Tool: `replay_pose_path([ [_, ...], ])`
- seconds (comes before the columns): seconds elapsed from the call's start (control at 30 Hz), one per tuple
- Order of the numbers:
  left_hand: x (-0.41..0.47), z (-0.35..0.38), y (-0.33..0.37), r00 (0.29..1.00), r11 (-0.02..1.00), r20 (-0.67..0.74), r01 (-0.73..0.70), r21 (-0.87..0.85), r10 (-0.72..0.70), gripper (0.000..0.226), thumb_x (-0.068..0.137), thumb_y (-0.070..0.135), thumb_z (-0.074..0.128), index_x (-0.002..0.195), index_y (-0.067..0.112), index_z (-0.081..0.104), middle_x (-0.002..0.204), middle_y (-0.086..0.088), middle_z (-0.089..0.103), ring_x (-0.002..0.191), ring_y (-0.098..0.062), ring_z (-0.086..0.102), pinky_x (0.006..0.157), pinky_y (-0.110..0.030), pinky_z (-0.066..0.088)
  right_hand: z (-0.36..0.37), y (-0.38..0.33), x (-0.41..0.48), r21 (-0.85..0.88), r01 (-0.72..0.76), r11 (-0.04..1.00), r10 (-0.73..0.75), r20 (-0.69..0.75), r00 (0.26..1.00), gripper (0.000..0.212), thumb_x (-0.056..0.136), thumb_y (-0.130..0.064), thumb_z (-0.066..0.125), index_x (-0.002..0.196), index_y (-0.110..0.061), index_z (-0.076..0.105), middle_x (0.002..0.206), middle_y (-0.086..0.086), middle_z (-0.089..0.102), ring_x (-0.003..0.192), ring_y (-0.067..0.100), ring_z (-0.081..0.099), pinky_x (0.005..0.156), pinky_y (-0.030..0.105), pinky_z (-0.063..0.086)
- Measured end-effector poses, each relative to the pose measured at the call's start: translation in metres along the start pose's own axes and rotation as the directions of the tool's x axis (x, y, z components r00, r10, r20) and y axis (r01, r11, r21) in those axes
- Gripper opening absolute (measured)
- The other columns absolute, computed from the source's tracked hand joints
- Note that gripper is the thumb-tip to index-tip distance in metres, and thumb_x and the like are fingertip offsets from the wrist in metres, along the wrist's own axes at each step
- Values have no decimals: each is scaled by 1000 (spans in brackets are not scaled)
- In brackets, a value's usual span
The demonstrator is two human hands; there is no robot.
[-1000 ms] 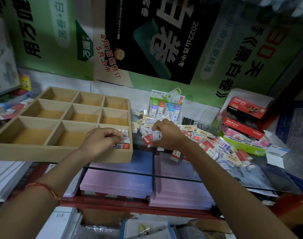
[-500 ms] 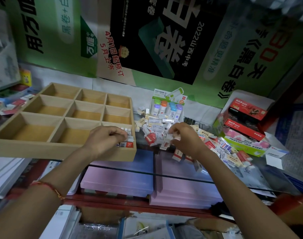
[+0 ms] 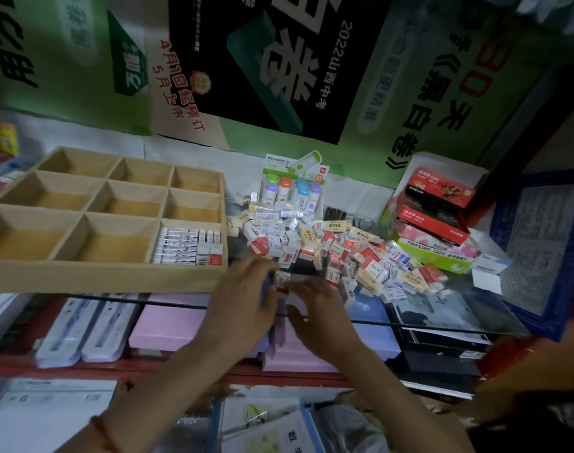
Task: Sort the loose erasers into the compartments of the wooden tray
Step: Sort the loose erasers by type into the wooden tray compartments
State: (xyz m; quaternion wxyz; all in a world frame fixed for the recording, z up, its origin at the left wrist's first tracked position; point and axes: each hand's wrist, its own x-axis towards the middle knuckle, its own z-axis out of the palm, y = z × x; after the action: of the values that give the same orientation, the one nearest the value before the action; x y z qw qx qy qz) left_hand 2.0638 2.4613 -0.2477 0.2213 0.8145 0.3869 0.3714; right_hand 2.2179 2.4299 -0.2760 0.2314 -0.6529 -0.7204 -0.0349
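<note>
Head view. Mid-pick, seemingly: pinching small paper-sleeved eraser (image 3: 280,280) in curled left hand (image 3: 243,299) at near edge of loose eraser pile (image 3: 331,253) on glass counter (image 3: 442,310). Cannot tell grip of right hand (image 3: 318,312), blurred, meeting same spot. Next, probably: carry left to wooden tray (image 3: 99,274), slot in line with packed rows (image 3: 177,245) in near-right compartment. Blocky, slick-wrapped pieces; smooth pale wood.
</note>
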Motion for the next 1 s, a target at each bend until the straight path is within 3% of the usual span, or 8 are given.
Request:
replay_pose_path([
  [0.1,1,24,-2,961,979,262,42,197,-94,54,97,22,43,146,18,21,155,-4,11,141,-21,13,114,-32,18,1,10,-9,-40,-107,993,101,-135,986,37,68,-7,68,105,-9,64,106,11,66,96,31,60,82,35,47],
  [0.23,6,45,-6,897,899,392,15,438,-206,62,101,32,28,149,17,-8,155,-4,-20,143,-21,-12,117,-40,-3,-2,28,-7,-253,-268,930,246,-116,962,47,62,-14,80,106,-3,64,104,15,67,95,34,63,81,40,52],
  [0.43,5,37,-19,941,937,330,-51,347,-70,56,97,31,43,147,25,19,154,4,18,139,-14,20,110,-23,14,0,20,-14,-276,-69,959,47,-88,995,31,68,-19,67,97,-8,69,99,8,71,92,25,67,85,40,51],
  [0.53,6,22,-22,950,958,305,-31,286,-60,54,90,29,58,140,25,38,141,3,41,129,-15,36,103,-21,25,-5,20,-15,-59,-104,993,102,-36,994,37,82,-11,63,118,-4,60,118,14,63,109,30,59,93,37,44],
  [0.63,2,15,-21,961,980,265,32,194,-84,72,84,26,68,143,24,29,136,0,46,125,-17,40,100,-22,29,-8,21,-5,21,-161,987,160,44,986,45,89,-26,59,131,-9,50,135,11,50,127,29,43,105,32,30],
  [0.77,-17,-2,-16,984,997,176,-25,69,12,76,79,22,73,138,35,27,124,7,47,116,-10,44,90,-12,31,-7,16,10,8,-197,980,196,58,979,19,88,-18,59,103,-6,61,106,12,61,99,27,55,81,29,40],
  [0.87,-26,-41,-22,996,997,34,-81,-2,81,69,74,22,77,122,50,37,110,24,46,100,7,46,84,-4,33,-10,13,13,84,-220,972,216,56,975,9,83,1,56,80,-7,59,82,10,61,70,17,52,57,15,32],
  [1.0,-13,-115,-61,986,988,-160,70,140,-47,52,68,10,80,112,25,56,103,9,54,97,-15,53,83,-28,41,-26,-2,10,181,-197,963,208,-45,977,25,77,5,61,69,-18,56,65,-5,55,54,0,47,48,9,36],
])
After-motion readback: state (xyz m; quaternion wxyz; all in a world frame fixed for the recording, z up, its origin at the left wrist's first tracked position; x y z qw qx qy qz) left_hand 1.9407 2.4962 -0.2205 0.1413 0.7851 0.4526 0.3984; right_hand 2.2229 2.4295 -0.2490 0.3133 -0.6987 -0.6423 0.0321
